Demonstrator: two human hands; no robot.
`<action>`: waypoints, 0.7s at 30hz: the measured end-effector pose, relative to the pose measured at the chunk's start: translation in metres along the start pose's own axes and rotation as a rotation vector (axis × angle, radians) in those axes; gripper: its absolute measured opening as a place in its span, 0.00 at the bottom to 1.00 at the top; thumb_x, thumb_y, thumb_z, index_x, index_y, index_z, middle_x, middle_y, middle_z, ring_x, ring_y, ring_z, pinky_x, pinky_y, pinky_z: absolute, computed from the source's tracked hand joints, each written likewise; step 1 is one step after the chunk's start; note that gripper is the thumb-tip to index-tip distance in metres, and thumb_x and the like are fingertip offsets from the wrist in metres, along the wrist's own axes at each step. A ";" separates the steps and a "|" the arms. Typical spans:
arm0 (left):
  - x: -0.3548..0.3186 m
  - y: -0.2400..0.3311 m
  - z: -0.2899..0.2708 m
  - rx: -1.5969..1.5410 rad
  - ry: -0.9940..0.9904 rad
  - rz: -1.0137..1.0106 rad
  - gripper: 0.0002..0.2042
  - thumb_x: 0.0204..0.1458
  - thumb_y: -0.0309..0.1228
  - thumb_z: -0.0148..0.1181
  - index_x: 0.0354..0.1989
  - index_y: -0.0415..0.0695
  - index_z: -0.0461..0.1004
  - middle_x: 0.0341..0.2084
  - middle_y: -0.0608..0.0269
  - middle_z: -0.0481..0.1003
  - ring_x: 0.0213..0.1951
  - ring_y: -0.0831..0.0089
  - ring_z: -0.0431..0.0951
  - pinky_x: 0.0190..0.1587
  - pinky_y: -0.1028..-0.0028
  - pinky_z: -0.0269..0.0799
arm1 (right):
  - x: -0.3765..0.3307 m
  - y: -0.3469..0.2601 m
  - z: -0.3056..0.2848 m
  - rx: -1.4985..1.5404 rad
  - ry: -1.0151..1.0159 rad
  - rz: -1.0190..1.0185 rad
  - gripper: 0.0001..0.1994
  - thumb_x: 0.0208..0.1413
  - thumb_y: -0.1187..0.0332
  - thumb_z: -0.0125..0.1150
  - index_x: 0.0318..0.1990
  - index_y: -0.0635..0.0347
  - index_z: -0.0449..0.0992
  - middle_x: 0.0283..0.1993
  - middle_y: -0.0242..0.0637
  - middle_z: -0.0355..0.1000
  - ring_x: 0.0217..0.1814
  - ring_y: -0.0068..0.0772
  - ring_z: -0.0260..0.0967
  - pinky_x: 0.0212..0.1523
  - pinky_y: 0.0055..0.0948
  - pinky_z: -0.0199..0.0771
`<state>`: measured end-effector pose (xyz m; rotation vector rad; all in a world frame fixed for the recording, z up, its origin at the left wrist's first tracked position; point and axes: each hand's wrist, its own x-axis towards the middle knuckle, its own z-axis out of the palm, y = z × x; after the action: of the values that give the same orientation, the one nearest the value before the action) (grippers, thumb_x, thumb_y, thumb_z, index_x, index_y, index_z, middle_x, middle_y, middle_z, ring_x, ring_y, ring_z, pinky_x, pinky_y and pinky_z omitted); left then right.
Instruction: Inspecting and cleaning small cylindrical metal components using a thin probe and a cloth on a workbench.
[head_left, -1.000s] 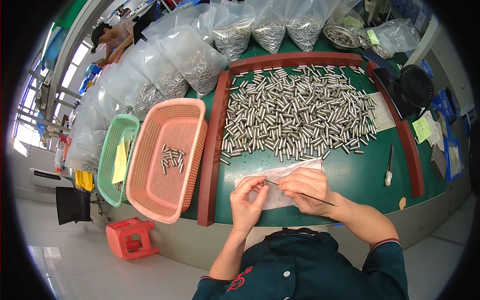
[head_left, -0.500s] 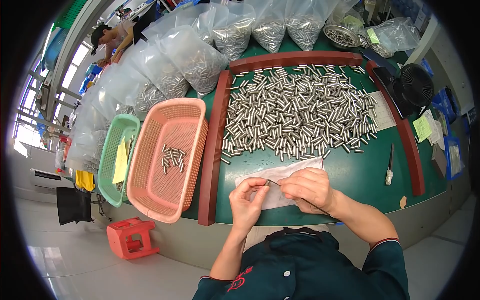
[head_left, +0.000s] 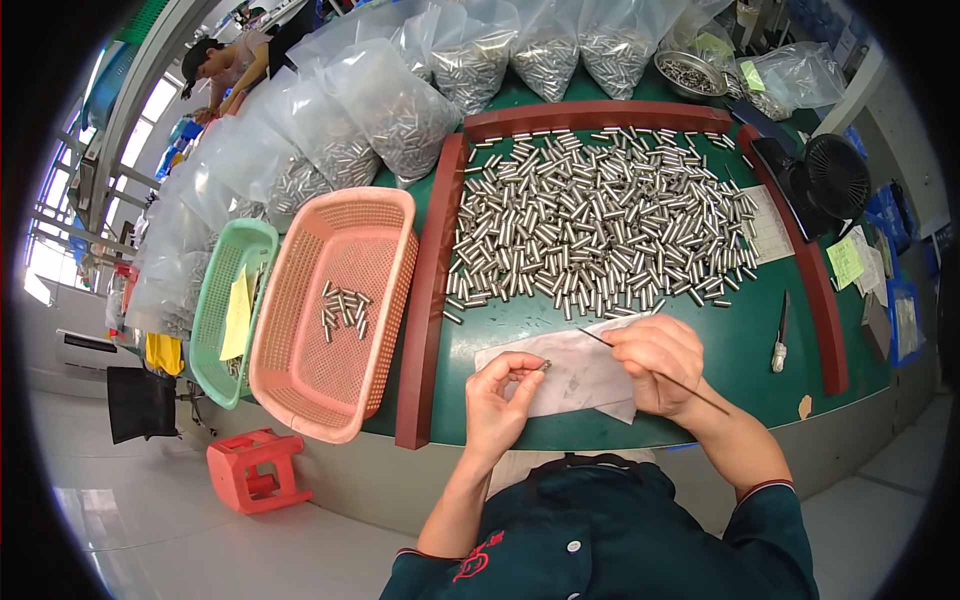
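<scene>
Pinched between the thumb and fingertips of my left hand (head_left: 494, 405) is a small metal cylinder (head_left: 544, 367); my fingers cover most of it. My right hand (head_left: 658, 362) is closed round a thin dark rod (head_left: 597, 339), whose tip points toward the cylinder but stays apart from it. Under both hands lies a stained whitish cloth (head_left: 570, 385) on the green tabletop (head_left: 480, 335). Beyond the cloth spreads a large pile of shiny metal cylinders (head_left: 600, 225). To the left, a pink mesh basket (head_left: 340, 250) has a small heap of cylinders on its bottom.
Red-brown rails border the pile at left (head_left: 432, 300), back (head_left: 600, 118) and right (head_left: 815, 300). A green basket (head_left: 207, 335), plastic bags of cylinders (head_left: 395, 110), a black fan (head_left: 838, 172), a blade with a wrapped handle (head_left: 780, 335) and a red stool (head_left: 230, 475) stand around. Another person (head_left: 235, 75) works far left.
My right hand has drawn the rod away from the cylinder, up and to the right. My left hand keeps its pinch nearly in place.
</scene>
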<state>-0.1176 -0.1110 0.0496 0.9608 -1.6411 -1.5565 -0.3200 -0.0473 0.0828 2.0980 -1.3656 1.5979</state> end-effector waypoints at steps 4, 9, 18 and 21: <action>0.001 0.001 0.001 -0.008 0.018 -0.011 0.07 0.48 0.15 0.60 0.36 0.32 0.75 0.32 0.63 0.76 0.34 0.80 0.73 0.40 0.80 0.70 | -0.002 -0.004 0.013 0.226 -0.006 0.127 0.03 0.51 0.75 0.60 0.29 0.63 0.72 0.27 0.38 0.74 0.24 0.36 0.71 0.24 0.28 0.69; 0.001 0.001 0.003 0.023 0.021 0.007 0.07 0.48 0.15 0.60 0.36 0.32 0.75 0.32 0.63 0.76 0.34 0.80 0.73 0.40 0.80 0.69 | -0.005 -0.006 0.018 0.254 -0.043 0.131 0.03 0.48 0.78 0.61 0.29 0.63 0.72 0.26 0.37 0.72 0.22 0.36 0.69 0.23 0.29 0.67; 0.000 -0.001 0.003 0.048 0.016 0.029 0.06 0.49 0.15 0.60 0.36 0.32 0.75 0.32 0.63 0.76 0.34 0.80 0.73 0.40 0.81 0.69 | -0.006 -0.007 0.019 0.238 -0.093 0.142 0.04 0.46 0.78 0.62 0.29 0.63 0.71 0.26 0.37 0.72 0.23 0.36 0.68 0.23 0.29 0.67; 0.000 0.000 0.002 0.017 0.021 0.023 0.06 0.49 0.15 0.59 0.36 0.32 0.74 0.32 0.63 0.76 0.34 0.80 0.74 0.41 0.80 0.69 | -0.003 -0.003 0.016 0.154 -0.051 0.095 0.04 0.47 0.79 0.61 0.29 0.64 0.72 0.26 0.38 0.73 0.23 0.36 0.68 0.23 0.29 0.67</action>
<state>-0.1198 -0.1103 0.0495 0.9611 -1.6481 -1.5147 -0.3068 -0.0532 0.0749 2.2045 -1.4206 1.7504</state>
